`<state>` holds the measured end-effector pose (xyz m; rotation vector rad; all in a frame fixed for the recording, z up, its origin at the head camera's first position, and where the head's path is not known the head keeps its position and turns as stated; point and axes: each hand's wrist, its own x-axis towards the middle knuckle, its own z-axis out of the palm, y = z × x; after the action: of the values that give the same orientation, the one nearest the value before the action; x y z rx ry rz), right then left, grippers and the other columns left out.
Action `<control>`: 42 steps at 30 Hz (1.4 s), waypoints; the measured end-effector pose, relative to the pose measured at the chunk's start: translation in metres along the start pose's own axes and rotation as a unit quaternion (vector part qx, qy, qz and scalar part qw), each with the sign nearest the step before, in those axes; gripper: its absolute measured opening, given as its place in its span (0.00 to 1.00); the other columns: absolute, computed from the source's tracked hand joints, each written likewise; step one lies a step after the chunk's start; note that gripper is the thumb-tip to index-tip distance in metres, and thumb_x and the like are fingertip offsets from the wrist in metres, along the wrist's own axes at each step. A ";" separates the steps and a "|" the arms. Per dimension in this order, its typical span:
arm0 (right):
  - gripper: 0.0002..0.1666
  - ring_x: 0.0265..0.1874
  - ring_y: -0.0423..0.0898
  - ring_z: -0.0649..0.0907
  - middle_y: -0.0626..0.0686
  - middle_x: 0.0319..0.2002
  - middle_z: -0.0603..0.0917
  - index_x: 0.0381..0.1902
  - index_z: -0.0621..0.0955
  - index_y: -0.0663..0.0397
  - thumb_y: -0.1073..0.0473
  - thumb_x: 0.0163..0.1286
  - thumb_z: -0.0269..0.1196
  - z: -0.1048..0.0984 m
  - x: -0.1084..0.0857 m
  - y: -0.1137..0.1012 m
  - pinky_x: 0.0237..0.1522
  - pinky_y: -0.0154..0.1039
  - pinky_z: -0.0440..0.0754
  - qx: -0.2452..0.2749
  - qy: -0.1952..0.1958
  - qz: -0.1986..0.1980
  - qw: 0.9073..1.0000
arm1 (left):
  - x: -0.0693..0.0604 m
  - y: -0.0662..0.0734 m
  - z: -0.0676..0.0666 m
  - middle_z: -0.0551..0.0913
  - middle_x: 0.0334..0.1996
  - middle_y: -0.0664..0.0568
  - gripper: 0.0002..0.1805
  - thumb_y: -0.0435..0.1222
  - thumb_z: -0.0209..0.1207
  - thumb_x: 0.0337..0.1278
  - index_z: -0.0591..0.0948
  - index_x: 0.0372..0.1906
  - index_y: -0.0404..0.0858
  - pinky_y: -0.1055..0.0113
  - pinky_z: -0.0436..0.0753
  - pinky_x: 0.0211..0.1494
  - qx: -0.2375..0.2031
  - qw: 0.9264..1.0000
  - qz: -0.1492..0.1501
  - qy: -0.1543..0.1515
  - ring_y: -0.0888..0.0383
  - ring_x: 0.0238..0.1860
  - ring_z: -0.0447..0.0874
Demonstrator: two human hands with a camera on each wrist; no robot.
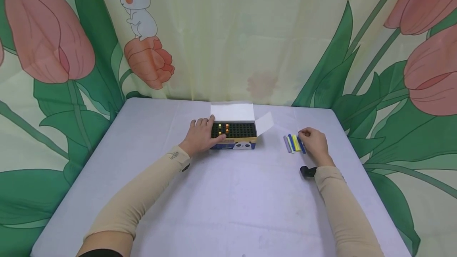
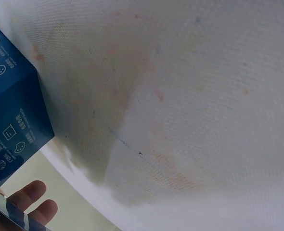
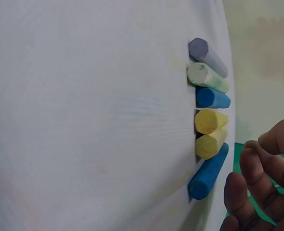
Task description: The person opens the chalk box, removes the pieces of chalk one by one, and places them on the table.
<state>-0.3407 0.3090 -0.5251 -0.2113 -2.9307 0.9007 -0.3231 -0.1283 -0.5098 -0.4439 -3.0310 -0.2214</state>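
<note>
My left hand (image 1: 202, 136) grips the left end of a box (image 1: 238, 145), its thumb over the front edge and its fingers along the side. Inside the box, a black holder (image 1: 242, 130) carries a few yellow and orange sticks at its left. In the left wrist view, the hand's fingertips (image 2: 35, 202) show below the blue box (image 2: 21, 115). My right hand (image 1: 315, 144) is beside a row of chalk sticks, nearest a dark blue stick (image 1: 301, 145). In the right wrist view, the right hand (image 3: 264, 178) has loosely bent fingers with nothing visible between them, beside the blue stick (image 3: 208, 173).
The box's white lid (image 1: 232, 112) stands raised at the back, with a side flap (image 1: 264, 123) out to the right. Purple (image 3: 207, 57), whitish-green (image 3: 207, 77), blue (image 3: 213, 98) and yellow (image 3: 210, 121) sticks lie in a row on the white cloth (image 1: 232, 205). A printed curtain hangs behind.
</note>
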 end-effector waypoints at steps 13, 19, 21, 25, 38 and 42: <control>0.22 0.44 0.55 0.78 0.60 0.46 0.84 0.58 0.83 0.59 0.50 0.79 0.55 -0.005 0.000 -0.011 0.47 0.48 0.75 0.013 0.005 0.016 1.000 | 0.003 -0.001 -0.004 0.75 0.67 0.33 0.58 0.76 0.43 0.64 0.57 0.80 0.34 0.36 0.65 0.72 0.005 1.000 0.010 0.007 0.37 0.69 0.72; 0.22 0.46 0.55 0.79 0.60 0.47 0.84 0.57 0.83 0.58 0.49 0.80 0.54 -0.008 0.003 -0.023 0.49 0.50 0.76 0.013 0.012 -0.008 1.000 | 0.002 -0.001 -0.005 0.75 0.67 0.33 0.57 0.75 0.44 0.64 0.57 0.80 0.34 0.36 0.65 0.72 0.005 1.000 0.007 0.007 0.36 0.69 0.72; 0.22 0.46 0.56 0.80 0.61 0.48 0.84 0.57 0.83 0.59 0.49 0.80 0.54 -0.010 0.003 -0.028 0.49 0.51 0.77 0.015 0.015 -0.018 1.000 | 0.000 -0.001 -0.004 0.75 0.67 0.33 0.57 0.75 0.44 0.64 0.57 0.81 0.34 0.36 0.66 0.72 0.005 1.000 0.006 0.005 0.36 0.69 0.73; 0.22 0.46 0.57 0.81 0.61 0.48 0.86 0.55 0.84 0.60 0.50 0.79 0.54 -0.013 0.004 -0.040 0.50 0.54 0.78 0.012 0.028 -0.046 0.998 | -0.002 -0.001 0.000 0.75 0.67 0.32 0.57 0.75 0.44 0.64 0.58 0.80 0.34 0.36 0.66 0.71 0.003 1.000 0.004 0.002 0.36 0.69 0.73; 0.21 0.42 0.57 0.85 0.58 0.46 0.89 0.51 0.86 0.55 0.48 0.77 0.54 -0.022 0.016 -0.088 0.42 0.52 0.80 -0.006 0.061 -0.129 0.990 | 0.001 -0.001 0.002 0.74 0.68 0.33 0.58 0.75 0.43 0.64 0.57 0.81 0.34 0.36 0.64 0.72 -0.003 1.000 0.002 0.005 0.37 0.70 0.72; 0.19 0.43 0.56 0.86 0.56 0.46 0.89 0.51 0.86 0.52 0.48 0.77 0.56 -0.023 0.016 -0.103 0.41 0.52 0.81 0.004 0.057 -0.143 0.988 | 0.001 -0.001 0.001 0.74 0.69 0.33 0.58 0.76 0.43 0.64 0.57 0.81 0.35 0.36 0.64 0.73 -0.004 1.000 -0.002 -0.001 0.37 0.70 0.72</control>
<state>-0.3652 0.2394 -0.4475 0.1517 -2.7553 0.8275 -0.3247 -0.1292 -0.5109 -0.4385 -3.0334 -0.2331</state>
